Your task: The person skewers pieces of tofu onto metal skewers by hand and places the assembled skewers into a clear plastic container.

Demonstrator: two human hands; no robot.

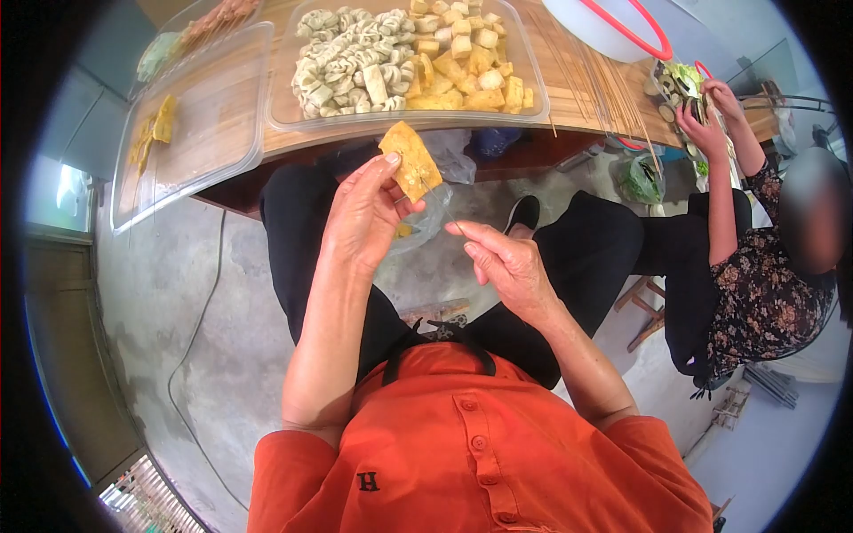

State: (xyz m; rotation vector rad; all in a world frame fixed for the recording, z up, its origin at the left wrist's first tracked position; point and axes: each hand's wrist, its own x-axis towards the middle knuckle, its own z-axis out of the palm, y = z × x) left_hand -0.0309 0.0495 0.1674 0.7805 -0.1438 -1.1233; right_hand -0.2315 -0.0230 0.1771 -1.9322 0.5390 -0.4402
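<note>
My left hand (366,209) pinches a flat, golden piece of fried tofu (409,155) between thumb and fingers, in front of the table edge. My right hand (511,266) is closed on a thin bamboo skewer (450,216), its upper end at the tofu's lower edge. Whether the tip has gone into the tofu I cannot tell. Beyond my hands, a clear plastic tray (277,93) holds pale knotted tofu-skin pieces (351,67) on its left side and golden fried tofu (471,62) on its right. Below the held piece hangs a clear plastic bag (431,218).
To the left, another clear tray (209,115) holds skewered yellow pieces (158,131). Loose bamboo skewers (613,89) lie on the wooden table's right part, near a red-rimmed basin (653,35). A co-worker (769,293) sits at right, both hands over sliced vegetables (680,84).
</note>
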